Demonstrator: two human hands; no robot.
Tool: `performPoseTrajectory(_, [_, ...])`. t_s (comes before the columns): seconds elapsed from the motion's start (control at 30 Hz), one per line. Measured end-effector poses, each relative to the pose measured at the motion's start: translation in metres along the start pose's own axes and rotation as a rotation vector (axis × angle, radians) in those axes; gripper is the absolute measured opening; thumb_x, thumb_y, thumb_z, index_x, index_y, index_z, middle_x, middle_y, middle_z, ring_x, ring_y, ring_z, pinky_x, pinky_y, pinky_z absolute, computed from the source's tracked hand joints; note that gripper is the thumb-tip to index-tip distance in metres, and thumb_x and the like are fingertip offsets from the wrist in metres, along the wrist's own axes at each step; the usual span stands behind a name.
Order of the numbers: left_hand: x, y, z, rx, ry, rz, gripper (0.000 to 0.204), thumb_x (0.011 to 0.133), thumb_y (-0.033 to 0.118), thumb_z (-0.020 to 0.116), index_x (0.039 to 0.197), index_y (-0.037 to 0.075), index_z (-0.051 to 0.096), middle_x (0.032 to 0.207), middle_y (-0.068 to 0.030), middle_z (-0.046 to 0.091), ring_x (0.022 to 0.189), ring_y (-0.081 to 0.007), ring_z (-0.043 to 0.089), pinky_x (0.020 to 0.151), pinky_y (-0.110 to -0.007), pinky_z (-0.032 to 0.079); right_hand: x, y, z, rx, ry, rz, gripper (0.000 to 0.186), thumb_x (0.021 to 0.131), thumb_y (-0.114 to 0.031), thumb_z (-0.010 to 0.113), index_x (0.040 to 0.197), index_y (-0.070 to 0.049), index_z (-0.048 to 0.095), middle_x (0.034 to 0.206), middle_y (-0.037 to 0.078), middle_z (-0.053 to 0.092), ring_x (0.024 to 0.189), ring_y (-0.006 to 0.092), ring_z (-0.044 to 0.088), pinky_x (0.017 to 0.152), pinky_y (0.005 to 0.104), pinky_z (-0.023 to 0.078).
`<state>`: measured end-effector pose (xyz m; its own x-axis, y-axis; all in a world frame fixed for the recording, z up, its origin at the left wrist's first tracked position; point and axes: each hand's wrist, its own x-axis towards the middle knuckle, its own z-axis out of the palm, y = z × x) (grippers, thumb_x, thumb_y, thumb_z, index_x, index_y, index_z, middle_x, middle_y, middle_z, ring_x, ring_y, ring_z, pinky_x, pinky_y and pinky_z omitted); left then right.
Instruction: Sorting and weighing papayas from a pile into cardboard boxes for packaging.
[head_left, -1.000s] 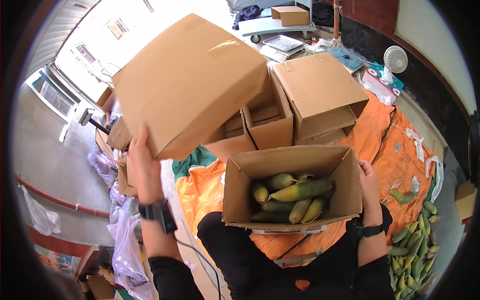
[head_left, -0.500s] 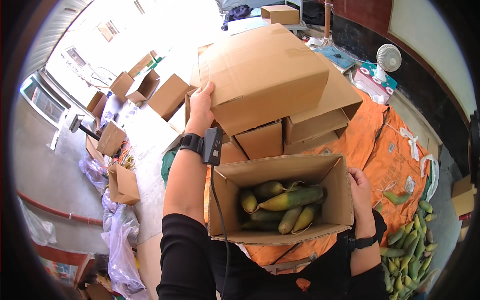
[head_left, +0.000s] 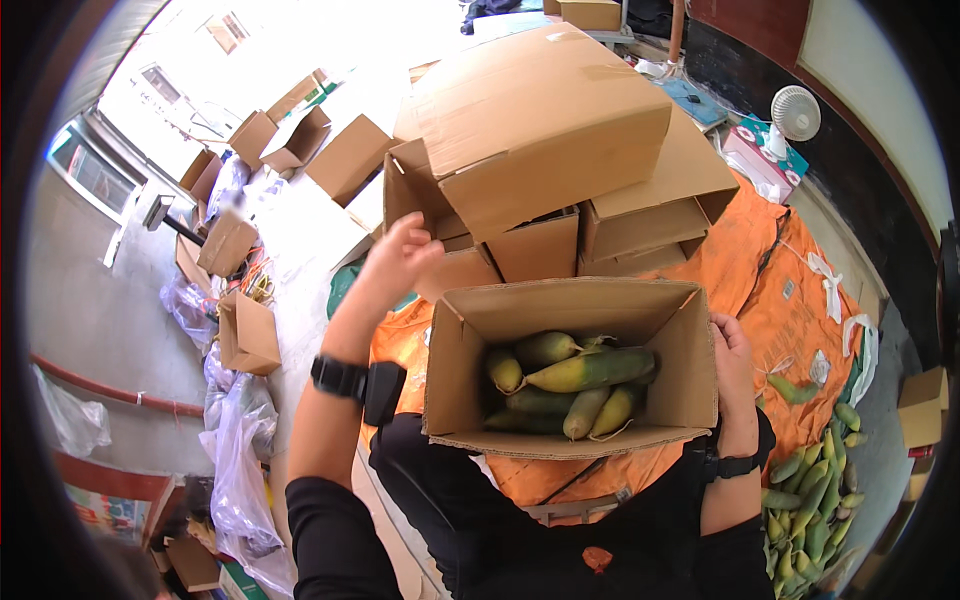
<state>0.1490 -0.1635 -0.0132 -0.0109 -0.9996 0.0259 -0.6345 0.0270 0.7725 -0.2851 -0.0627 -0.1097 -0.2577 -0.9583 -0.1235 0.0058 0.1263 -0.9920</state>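
An open cardboard box holding several green radishes sits in front of me over my lap. My right hand grips its right side. My left hand is raised, holding nothing, fingers apart and slightly curled, beside open boxes. A large closed carton rests on the stack just behind, beyond my left hand's fingertips, on top of other cartons.
An orange tarpaulin lies beneath the stack. A pile of radishes is at the right, near a white fan. Purple-tinted plastic bags and scattered cartons lie at the left. A dark wall bounds the right side.
The large carton went from my left hand's hold onto the stack at back right. My left hand has let it go and drawn back down-left. My right hand stays on the radish box.
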Motion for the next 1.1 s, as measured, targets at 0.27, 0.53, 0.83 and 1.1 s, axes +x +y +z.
performPoseTrajectory(0.27, [-0.12, -0.004, 0.022, 0.427, -0.368, -0.169, 0.05, 0.082, 0.041, 0.063, 0.109, -0.001, 0.06, 0.095, -0.0241, 0.065, 0.094, -0.0365, 0.062, 0.083, -0.043, 0.049, -0.01, -0.006, -0.012, -0.051, -0.025, -0.067, 0.023, 0.097, -0.024, 0.052, 0.098, -0.001, 0.058, 0.085, -0.001, 0.057, 0.076, 0.006, 0.05, 0.067, 0.0221, 0.042])
performPoseTrajectory(0.53, [-0.127, 0.008, 0.017, 0.61, -0.367, -0.301, 0.043, 0.084, 0.039, 0.056, 0.093, -0.001, 0.068, 0.089, -0.0219, 0.067, 0.088, -0.0368, 0.064, 0.08, -0.045, 0.05, -0.036, -0.059, -0.008, -1.028, -0.165, -0.151, 0.037, 0.084, -0.033, 0.061, 0.073, 0.002, 0.056, 0.058, 0.013, 0.053, 0.054, 0.0246, 0.053, 0.053, 0.0362, 0.039])
performPoseTrajectory(0.83, [-0.107, -0.036, 0.005, 0.469, -0.254, -0.159, 0.041, 0.079, 0.038, 0.061, 0.078, -0.003, 0.068, 0.079, -0.0253, 0.064, 0.078, -0.0387, 0.064, 0.073, -0.045, 0.05, -0.022, -0.069, 0.009, -1.146, -0.263, -0.201, 0.036, 0.082, -0.027, 0.055, 0.066, 0.005, 0.056, 0.057, 0.022, 0.052, 0.053, 0.0331, 0.057, 0.052, 0.0408, 0.041])
performPoseTrajectory(1.1, [-0.105, -0.091, -0.07, 0.377, -0.131, -0.126, 0.034, 0.071, 0.031, 0.066, 0.074, -0.002, 0.067, 0.078, -0.0251, 0.063, 0.08, -0.0376, 0.064, 0.073, -0.043, 0.052, -0.012, -0.1, 0.091, -0.942, -0.426, -0.234, 0.034, 0.081, -0.022, 0.055, 0.061, 0.006, 0.052, 0.047, 0.015, 0.043, 0.042, 0.0182, 0.047, 0.046, 0.0364, 0.037])
